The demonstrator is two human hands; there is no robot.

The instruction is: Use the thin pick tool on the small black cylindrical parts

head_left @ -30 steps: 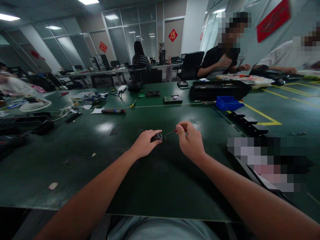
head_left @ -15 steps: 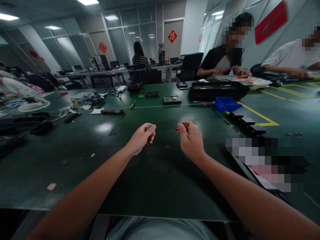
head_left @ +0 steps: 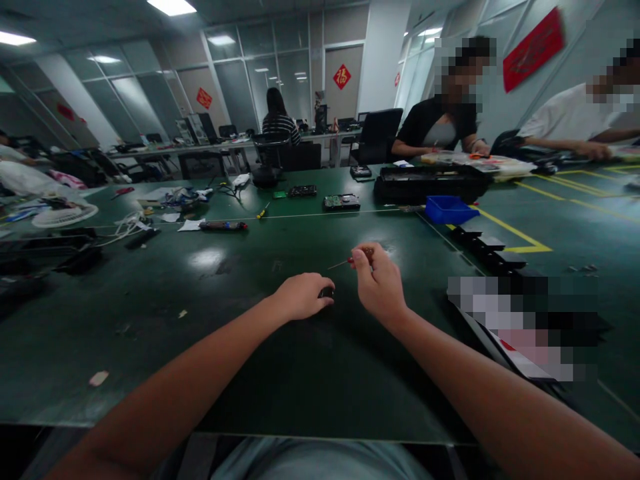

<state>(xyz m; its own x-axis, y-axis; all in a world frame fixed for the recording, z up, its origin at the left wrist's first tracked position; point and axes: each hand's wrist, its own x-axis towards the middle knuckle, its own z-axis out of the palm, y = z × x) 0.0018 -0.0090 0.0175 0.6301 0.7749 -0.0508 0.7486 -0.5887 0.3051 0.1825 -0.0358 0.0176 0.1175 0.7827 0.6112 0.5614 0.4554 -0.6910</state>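
Observation:
My right hand (head_left: 379, 280) is closed around the reddish-brown handle of a small screwdriver (head_left: 342, 263), whose thin shaft points left. Lower and to the left, my left hand (head_left: 305, 295) curls palm-down round a small dark object (head_left: 327, 292) with a shiny edge. Most of that object is hidden by the fingers, so its kind cannot be made out. Both hands are over the green tabletop (head_left: 320, 387), and the shaft's tip lies just above the left hand, apart from it.
Beyond my hands lie a hard drive (head_left: 341, 201), a yellow screwdriver (head_left: 263, 211) and a dark cylindrical tool (head_left: 223, 226). At right are a blue bin (head_left: 451, 210), a long black housing (head_left: 433, 185) and black blocks (head_left: 493, 253). Co-workers (head_left: 440, 127) sit across the table.
My left hand has moved right and down and turned palm-down with the small dark object. The right hand keeps the screwdriver in nearly the same place.

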